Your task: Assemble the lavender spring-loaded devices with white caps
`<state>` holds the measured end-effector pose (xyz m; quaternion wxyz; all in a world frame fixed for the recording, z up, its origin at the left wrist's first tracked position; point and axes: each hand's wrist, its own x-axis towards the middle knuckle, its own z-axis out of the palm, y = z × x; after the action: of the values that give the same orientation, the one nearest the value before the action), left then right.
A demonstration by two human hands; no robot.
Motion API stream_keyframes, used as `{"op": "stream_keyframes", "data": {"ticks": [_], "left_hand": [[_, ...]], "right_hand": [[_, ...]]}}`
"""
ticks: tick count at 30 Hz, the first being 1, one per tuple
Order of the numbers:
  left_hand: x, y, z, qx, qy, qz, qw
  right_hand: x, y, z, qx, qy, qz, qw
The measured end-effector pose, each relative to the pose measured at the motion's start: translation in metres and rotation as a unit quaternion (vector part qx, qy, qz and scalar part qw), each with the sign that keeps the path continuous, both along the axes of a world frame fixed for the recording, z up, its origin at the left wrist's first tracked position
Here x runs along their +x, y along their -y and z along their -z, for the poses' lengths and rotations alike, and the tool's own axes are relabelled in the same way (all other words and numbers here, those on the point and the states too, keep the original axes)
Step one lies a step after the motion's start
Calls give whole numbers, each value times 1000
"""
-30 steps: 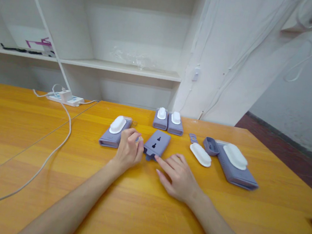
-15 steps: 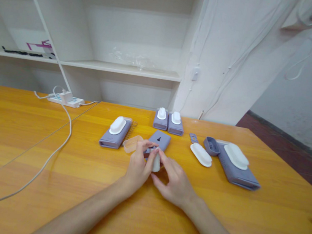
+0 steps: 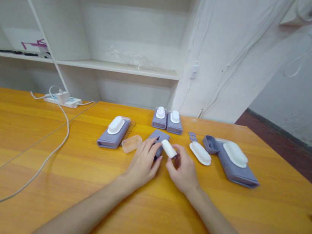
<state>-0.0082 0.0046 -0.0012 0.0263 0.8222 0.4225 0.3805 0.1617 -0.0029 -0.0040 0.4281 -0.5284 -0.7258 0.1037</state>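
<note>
The desk [image 3: 160, 217] before you is orange-yellow with streaky wood grain. You see white on the cylinder [image 3: 167, 148], greyish purple on the block [image 3: 163, 135] with its black slot, translucent peach on the shallow dish [image 3: 131, 143], and dark red across the floor [image 3: 268, 137].

Bare-Handed, Bare-Armed

The left forearm [image 3: 89, 206] and right forearm [image 3: 218, 221] are slim and uncovered as far as they show, tapering smoothly to narrow wrists [image 3: 121, 184]. The left hand [image 3: 142, 162] and right hand [image 3: 185, 171] are bare too, with slender fingers [image 3: 154, 150].
</note>
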Motion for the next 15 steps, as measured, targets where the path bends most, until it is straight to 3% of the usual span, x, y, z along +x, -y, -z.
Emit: {"op": "stream_keyframes", "data": {"ticks": [6,11,15], "left_hand": [[-2,-7,10,23,-68,-1,997],[-8,-8,1,-5,-55,55,997],[-13,-8,-8,-33,-36,92,995]], "right_hand": [[5,-6,1,-31,-13,14,999],[0,1,-3,-32,142,-17,989],[0,4,-4,-59,133,12,989]]}}
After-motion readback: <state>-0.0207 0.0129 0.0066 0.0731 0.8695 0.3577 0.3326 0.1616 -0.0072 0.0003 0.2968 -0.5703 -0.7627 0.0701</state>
